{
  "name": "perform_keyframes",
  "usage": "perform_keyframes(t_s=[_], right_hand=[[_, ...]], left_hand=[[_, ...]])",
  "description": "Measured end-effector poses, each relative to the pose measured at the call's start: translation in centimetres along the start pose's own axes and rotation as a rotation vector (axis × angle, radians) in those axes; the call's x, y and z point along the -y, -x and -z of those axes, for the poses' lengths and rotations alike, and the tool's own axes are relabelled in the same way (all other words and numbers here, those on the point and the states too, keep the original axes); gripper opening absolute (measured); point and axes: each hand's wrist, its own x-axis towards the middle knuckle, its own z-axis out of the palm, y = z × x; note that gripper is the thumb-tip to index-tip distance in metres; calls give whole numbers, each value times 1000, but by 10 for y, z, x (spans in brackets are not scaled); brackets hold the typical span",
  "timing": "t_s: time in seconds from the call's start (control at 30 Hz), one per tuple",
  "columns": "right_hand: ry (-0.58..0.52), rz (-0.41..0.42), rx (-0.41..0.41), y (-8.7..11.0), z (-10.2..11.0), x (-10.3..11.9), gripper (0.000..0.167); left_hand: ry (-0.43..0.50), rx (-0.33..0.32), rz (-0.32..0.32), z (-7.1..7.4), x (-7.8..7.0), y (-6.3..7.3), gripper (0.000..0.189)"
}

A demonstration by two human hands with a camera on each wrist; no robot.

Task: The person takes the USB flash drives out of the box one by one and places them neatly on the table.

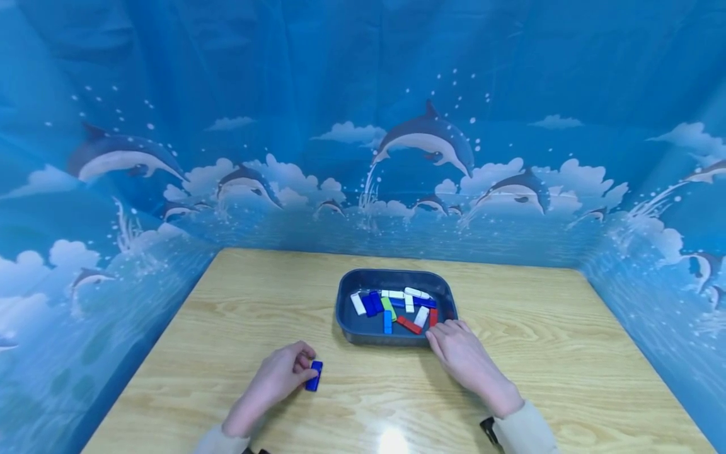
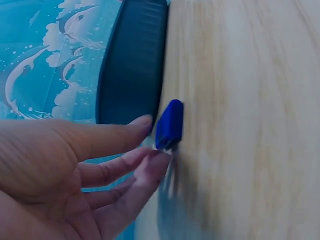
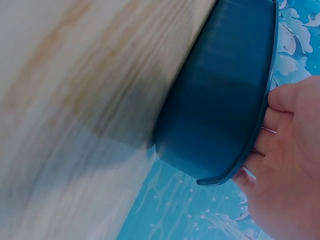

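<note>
A small blue oblong piece (image 1: 314, 376) stands by itself on the wooden table, left of and nearer than the dark tray (image 1: 374, 338). My left hand (image 1: 283, 372) is beside it, thumb and fingers bent and spread apart. In the left wrist view, the blue piece (image 2: 170, 124) is just beyond the fingertips with no firm pinch visible. My right hand (image 1: 456, 350) holds the tray's near right corner, its fingers over the rim. In the right wrist view, the tray wall (image 3: 215, 100) hides those fingertips.
Inside the tray lie several similar oblong pieces: white (image 1: 358, 304), dark blue (image 1: 372, 304), light blue (image 1: 387, 321), green (image 1: 388, 308) and red (image 1: 409, 325). A blue dolphin-print sheet (image 1: 363, 126) hangs behind and at both sides of the table (image 1: 539, 353).
</note>
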Motion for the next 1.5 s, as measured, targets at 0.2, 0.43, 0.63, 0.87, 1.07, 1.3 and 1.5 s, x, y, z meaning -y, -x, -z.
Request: perform_keyframes(t_s=[0.2,0.43,0.63,0.87,1.07,1.3,1.5], right_hand=[[-6,-3,-6,0,0,0,20],[-3,1,-2,0,-1,0,20],[-3,1,-7,0,-1,-1,19],[-13,0,-7,0,0,0,19],[-21,-5,3,0,0,1,20],[-19,-12,14,1,1,0,21],[-16,-6,8,2,0,-1,21]], left_hand=[[-6,-103,-46,2,-5,-7,8],[-5,-151,-88,2,-19,-18,3],[-20,-188,-136,3,-39,-36,4],[-44,-122,-136,-3,-67,-65,4],[-98,-119,-118,-13,-80,-92,9],[-312,-46,-132,-27,-85,-115,18],[-592,-53,-190,-48,-85,-121,28]])
